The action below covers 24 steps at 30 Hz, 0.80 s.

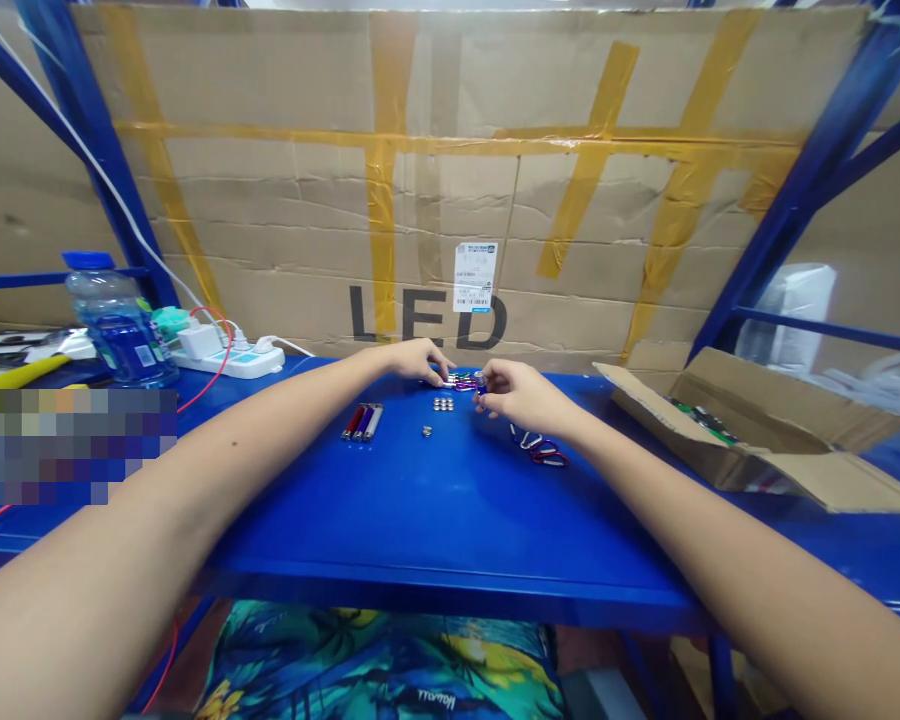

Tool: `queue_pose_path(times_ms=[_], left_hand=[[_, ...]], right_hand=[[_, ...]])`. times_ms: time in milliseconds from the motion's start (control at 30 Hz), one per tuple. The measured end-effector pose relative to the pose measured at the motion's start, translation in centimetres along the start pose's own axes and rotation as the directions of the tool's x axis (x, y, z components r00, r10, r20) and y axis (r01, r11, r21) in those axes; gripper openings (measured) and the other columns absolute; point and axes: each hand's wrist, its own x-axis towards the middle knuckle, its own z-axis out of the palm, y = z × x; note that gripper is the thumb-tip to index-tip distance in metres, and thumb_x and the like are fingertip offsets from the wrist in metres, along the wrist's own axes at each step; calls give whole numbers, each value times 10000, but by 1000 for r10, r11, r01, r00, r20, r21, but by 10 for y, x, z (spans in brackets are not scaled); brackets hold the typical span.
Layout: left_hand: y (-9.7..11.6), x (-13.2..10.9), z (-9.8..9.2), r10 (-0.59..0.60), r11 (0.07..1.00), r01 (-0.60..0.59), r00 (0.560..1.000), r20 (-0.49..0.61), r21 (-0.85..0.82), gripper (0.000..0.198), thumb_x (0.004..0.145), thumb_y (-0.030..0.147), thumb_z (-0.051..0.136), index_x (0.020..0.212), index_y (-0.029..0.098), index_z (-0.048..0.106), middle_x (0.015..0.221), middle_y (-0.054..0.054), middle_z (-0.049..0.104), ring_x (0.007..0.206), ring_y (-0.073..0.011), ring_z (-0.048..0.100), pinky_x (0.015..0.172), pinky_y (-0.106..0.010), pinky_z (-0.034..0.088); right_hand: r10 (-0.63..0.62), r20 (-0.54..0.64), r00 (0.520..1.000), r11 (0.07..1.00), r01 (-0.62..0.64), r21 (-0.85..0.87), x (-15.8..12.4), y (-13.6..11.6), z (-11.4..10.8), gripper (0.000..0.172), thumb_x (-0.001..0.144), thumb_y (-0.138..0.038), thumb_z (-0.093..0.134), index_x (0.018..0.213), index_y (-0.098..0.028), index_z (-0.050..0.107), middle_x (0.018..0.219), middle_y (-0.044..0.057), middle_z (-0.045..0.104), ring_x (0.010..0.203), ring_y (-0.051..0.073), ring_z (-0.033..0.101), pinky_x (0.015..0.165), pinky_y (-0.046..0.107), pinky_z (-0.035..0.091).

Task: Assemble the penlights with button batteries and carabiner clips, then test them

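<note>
A large cardboard panel (285,220) lettered LED is standing beyond both hands, with yellow tape (382,230) running across it. The blue table (420,520) is spreading beneath them, and an open carton (776,400) is lying well to the right of the right hand (521,392). Colourful patterned clothing (390,660) is showing below the table edge, on the near side of the hands. A blue-capped bottle (124,330) is standing well to the left of the left hand (422,362), and a white power strip (249,362) is lying between the two.

The left hand is curving its fingers down onto a pile of small coloured pieces (463,381) lying between the hands (whether it is gripping one, I cannot tell). The right hand is pinching a small dark piece with a silvery end (481,383) between thumb and fingers, just beside that pile.

A row of red, purple and silver tubes (362,422) is lying on the near side of the left hand, to its left. Coloured carabiners (551,461) are lying just on the near side of the right hand. A block of small silvery discs (443,404) is sitting between the hands, nearer the body than the pile, and a tiny metallic bit (427,432) is lying nearer still.
</note>
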Motion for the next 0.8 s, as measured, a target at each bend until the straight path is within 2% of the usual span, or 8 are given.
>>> queue_pose_path(times_ms=[200, 400, 600, 800], left_hand=[[10, 2, 11, -54, 998, 52, 998, -42, -42, 238, 725, 213, 719, 956, 208, 774, 1057, -59, 751, 949, -197, 694, 828, -297, 504], [22, -11, 16, -92, 996, 92, 987, -128, -10, 212, 732, 223, 723, 936, 214, 780, 1051, -40, 754, 985, -207, 685, 889, -305, 482], [24, -20, 16, -112, 993, 106, 987, -114, -60, 241, 742, 236, 728, 975, 201, 779, 1028, -38, 760, 976, -193, 684, 861, -263, 474], [26, -21, 15, -115, 989, 105, 988, -106, -101, 215, 751, 245, 727, 954, 199, 784, 1034, -44, 758, 980, -200, 683, 864, -270, 475]], right_hand=[[-4, 17, 1000, 999, 5, -38, -3, -6, -1, 114, 755, -141, 597, 833, -201, 538, 822, 49, 695, 697, 181, 649, 607, 297, 505], [-13, 26, 1000, 997, 14, -70, -4, -9, -1, 101, 761, -152, 594, 842, -193, 550, 805, 44, 695, 703, 180, 647, 605, 283, 485], [-18, 47, 999, 996, 22, -92, -4, -8, 1, 93, 770, -178, 598, 852, -190, 555, 816, 41, 697, 737, 177, 651, 628, 273, 477], [-18, 51, 999, 996, 23, -88, -4, -7, 1, 100, 762, -180, 614, 847, -187, 561, 809, 43, 698, 733, 179, 648, 628, 276, 471]])
